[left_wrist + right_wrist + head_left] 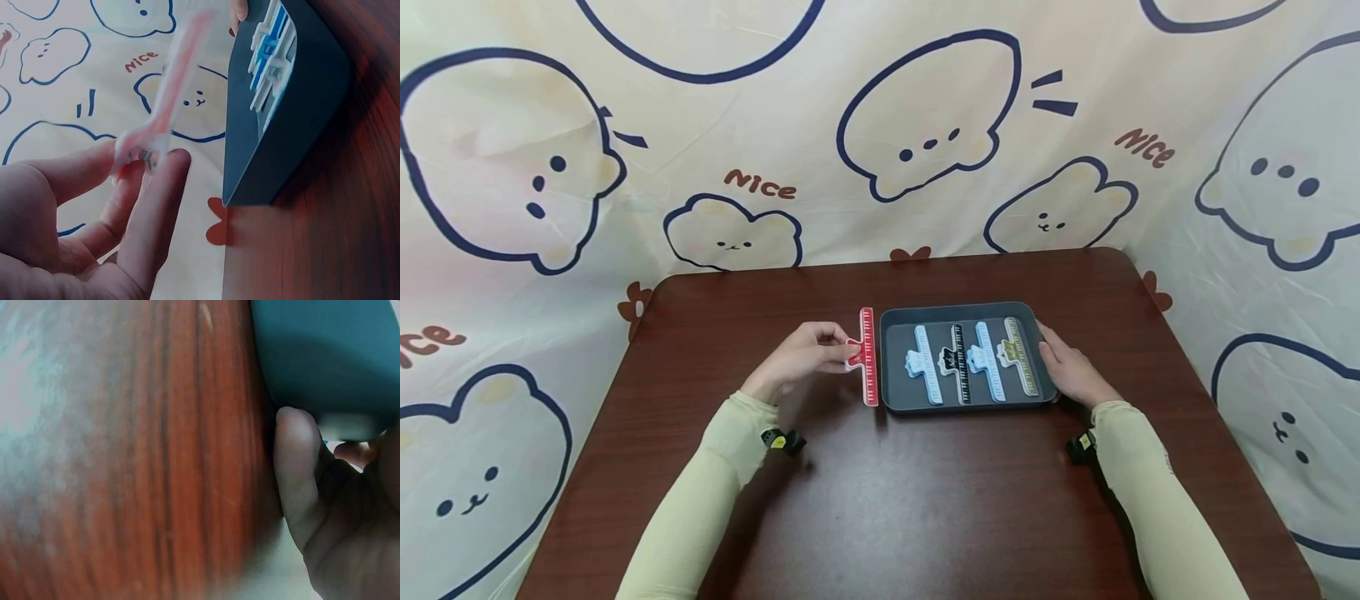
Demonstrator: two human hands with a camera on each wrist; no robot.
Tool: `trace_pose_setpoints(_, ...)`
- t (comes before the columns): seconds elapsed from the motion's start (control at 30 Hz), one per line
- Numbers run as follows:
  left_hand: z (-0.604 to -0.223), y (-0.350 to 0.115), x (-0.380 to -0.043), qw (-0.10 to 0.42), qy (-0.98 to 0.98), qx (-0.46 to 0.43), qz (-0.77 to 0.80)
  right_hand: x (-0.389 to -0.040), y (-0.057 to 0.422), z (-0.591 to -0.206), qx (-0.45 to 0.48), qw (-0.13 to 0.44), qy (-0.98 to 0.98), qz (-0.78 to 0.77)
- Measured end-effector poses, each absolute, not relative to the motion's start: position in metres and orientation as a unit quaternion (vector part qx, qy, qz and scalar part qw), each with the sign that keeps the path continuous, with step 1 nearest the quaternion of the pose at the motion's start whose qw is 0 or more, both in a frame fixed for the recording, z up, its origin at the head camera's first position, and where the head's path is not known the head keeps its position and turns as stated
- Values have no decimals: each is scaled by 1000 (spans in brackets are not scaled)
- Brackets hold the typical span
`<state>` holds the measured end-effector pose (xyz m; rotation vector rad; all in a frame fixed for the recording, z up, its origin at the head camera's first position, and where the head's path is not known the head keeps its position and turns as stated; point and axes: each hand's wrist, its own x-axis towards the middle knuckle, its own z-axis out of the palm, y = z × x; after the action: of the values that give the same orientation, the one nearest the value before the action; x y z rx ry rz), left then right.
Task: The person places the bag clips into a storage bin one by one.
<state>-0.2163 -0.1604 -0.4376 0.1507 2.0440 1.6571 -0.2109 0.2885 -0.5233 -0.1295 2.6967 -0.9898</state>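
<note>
My left hand (805, 357) pinches the handle of a red clip (868, 358) with a long ruler-marked edge. The clip stands upright just left of the dark grey tray (966, 408); in the left wrist view its metal spring shows between thumb and fingers. Inside the tray lie several similar ruler clips side by side: a light blue clip (927, 364), a black clip (959, 364), another blue clip (988, 362) and an olive-gold clip (1018, 357). At the tray's right end, my right hand (1073, 371) holds it, fingers at the rim and thumb (297, 450) low against the wall.
The tray sits on a dark brown wooden table (880, 517), toward its far half. A pale cloth printed with cartoon bears (925, 117) hangs behind the table and along both sides. Each wrist wears a small black camera (784, 441).
</note>
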Motion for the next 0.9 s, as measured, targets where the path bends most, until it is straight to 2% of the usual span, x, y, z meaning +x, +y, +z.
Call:
trace_pose_setpoints(0.4,-442,-135,-223,243,778,30,578,-213,292,-528,-48,129,930,-339)
trace_pose_setpoints(0.9,-450,-115,-228,221,827,46,515,-212,291,-528,-45,129,930,-342)
